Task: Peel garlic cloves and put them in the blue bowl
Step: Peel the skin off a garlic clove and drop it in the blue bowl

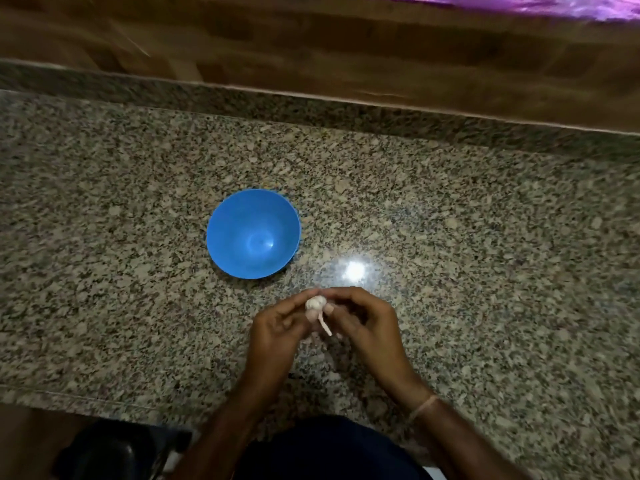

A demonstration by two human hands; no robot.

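A blue bowl (pixel 253 233) stands on the speckled granite counter (pixel 485 237), and nothing shows inside it. Just in front of the bowl, both hands meet above the counter around a small whitish garlic bulb (pixel 315 303) with a thin stem hanging down. My left hand (pixel 277 327) pinches the bulb from the left. My right hand (pixel 367 320) curls its fingers round it from the right. The fingers hide part of the bulb.
A wooden wall panel (pixel 311 46) runs behind the counter's raised back edge. A purple shiny thing (pixel 554 5) shows at the top right. A bright light glare (pixel 355 270) reflects on the granite. Below the counter's front edge, a dark object (pixel 114 452) sits at the lower left.
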